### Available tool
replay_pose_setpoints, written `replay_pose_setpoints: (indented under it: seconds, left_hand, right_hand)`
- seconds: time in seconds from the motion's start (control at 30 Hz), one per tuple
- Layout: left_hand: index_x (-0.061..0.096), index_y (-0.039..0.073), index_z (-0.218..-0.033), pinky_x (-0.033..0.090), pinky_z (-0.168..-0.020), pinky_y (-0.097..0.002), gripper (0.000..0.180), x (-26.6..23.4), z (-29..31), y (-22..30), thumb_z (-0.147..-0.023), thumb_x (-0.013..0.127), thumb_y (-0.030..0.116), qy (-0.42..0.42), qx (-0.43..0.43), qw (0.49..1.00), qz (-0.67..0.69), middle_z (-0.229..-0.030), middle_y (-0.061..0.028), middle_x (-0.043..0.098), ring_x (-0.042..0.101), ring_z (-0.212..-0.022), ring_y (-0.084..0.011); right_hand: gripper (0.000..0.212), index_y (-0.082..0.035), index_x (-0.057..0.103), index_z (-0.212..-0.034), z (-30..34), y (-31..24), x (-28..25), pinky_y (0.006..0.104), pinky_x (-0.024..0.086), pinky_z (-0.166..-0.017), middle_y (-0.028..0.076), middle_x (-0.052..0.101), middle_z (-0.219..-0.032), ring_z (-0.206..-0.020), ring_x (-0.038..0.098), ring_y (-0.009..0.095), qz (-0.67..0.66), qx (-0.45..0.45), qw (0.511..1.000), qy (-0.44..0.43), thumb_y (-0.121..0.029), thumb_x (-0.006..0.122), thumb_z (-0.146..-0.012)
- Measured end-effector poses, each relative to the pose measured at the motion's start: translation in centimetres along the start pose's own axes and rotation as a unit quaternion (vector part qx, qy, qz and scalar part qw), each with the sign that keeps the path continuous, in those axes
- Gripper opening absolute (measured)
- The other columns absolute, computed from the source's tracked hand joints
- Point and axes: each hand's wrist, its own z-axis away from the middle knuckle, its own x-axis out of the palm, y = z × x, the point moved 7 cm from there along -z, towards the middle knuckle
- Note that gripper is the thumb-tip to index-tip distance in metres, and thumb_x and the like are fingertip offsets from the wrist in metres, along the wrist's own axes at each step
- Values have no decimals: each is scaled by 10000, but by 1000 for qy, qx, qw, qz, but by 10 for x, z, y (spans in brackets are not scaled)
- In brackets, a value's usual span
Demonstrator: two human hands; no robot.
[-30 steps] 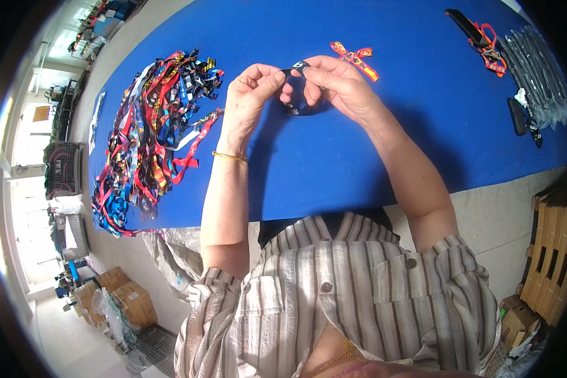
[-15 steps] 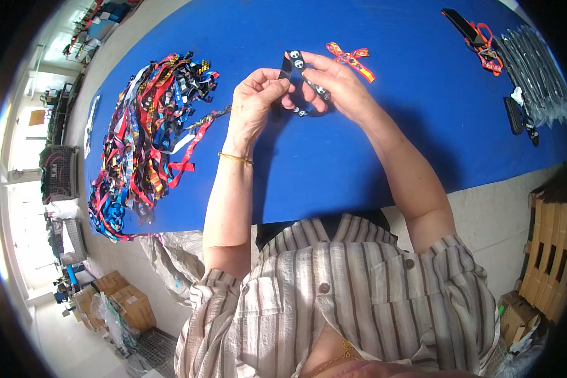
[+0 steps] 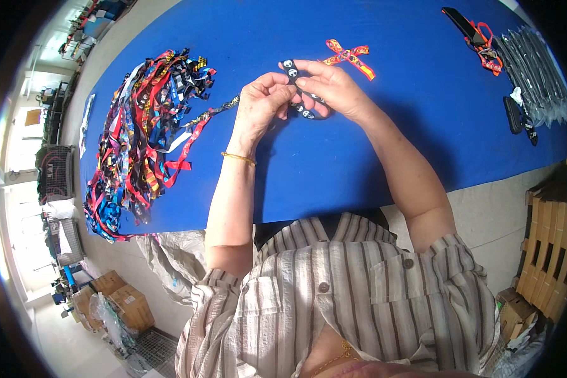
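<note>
A black ribbon (image 3: 292, 71) with round white prints is looped between my two hands above the blue table. My left hand (image 3: 263, 101) is closed, thumb and forefinger pinching at the loop's left side. My right hand (image 3: 341, 91) grips the ribbon from the right with its thumb pressed over it. The lower part of the loop shows below the fingers; what the fingertips cover is hidden. Just beyond my right hand lies a red and yellow ribbon (image 3: 349, 55) crossed into a bow. A strand from the ribbon pile reaches toward my left wrist.
A large heap of multicoloured ribbons (image 3: 148, 120) spreads over the left of the blue tabletop (image 3: 334, 170). At the far right lie a stack of dark plastic-wrapped packs (image 3: 535, 75), a black object (image 3: 461, 26) and an orange-red strap (image 3: 490, 60). Cardboard boxes (image 3: 129, 305) stand on the floor.
My hands have come closer together, and the ribbon loop between them has become smaller and flatter. The ribbon strand near my left wrist has shifted slightly up and right.
</note>
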Motion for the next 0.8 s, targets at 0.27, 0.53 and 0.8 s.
replay_pose_setpoints:
  seconds: [0.27,0.53,0.8]
  left_hand:
    - [649,30,-985,402,-478,-196,71,0,5,0,-936,633,78,-5,-14,998,-55,-748,-41,669,530,-523,-67]
    - [640,51,-884,396,-501,-201,123,4,8,0,-955,596,141,-21,0,1000,7,-726,-26,662,530,-554,-62]
    - [631,63,-840,412,-507,-199,196,-1,9,0,-989,611,188,6,33,999,23,-706,-29,655,526,-549,-63]
  right_hand:
    - [351,-62,551,-1341,4,-3,5,182,401,-433,-5,607,-686,-508,503,34,51,3,999,10,-145,565,-1001]
    - [318,-69,565,-1278,5,-1,11,192,411,-465,7,625,-733,-555,527,40,64,26,998,-11,-131,616,-970]
    - [337,-44,549,-1227,-1,-5,-3,203,452,-583,7,651,-778,-662,575,49,78,-54,995,31,-234,643,-965]
